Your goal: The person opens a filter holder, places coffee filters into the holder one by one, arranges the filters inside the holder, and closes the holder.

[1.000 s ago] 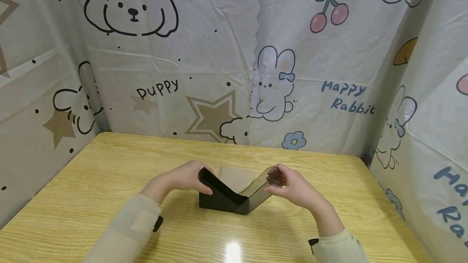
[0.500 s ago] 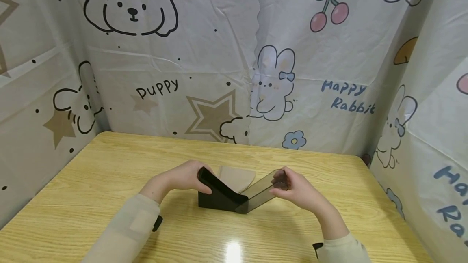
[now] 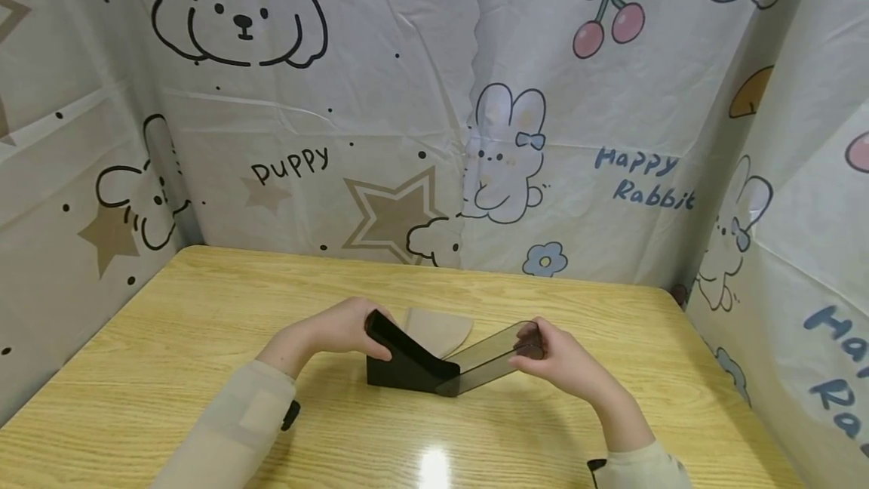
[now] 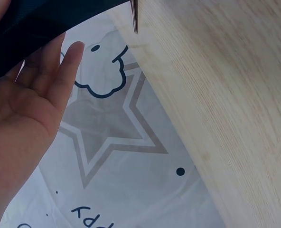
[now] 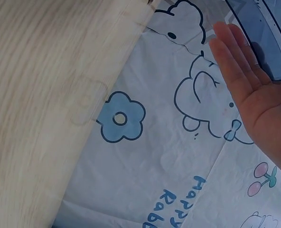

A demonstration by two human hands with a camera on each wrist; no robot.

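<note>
A black wedge-shaped case (image 3: 410, 370) with a hinged, see-through smoky lid (image 3: 487, 359) sits on the table in the head view. My left hand (image 3: 342, 329) grips the case by its tall left end, thumb on the near side and fingers behind. My right hand (image 3: 570, 361) holds the free end of the lid, which slants up to the right from the hinge. Behind the case shows a beige, round-edged paper piece (image 3: 437, 330) like a coffee filter; its lower part is hidden. The left wrist view shows the case's dark wall (image 4: 50, 23) against my fingers.
The light wood table (image 3: 237, 285) reaches back to a printed curtain (image 3: 305, 112) with cartoon animals. Another curtain side (image 3: 815, 247) borders the table on the right, and one (image 3: 54, 247) on the left.
My right hand has moved down and to the right, swinging the lid lower and wider from the case. My left hand and the case have hardly moved.
</note>
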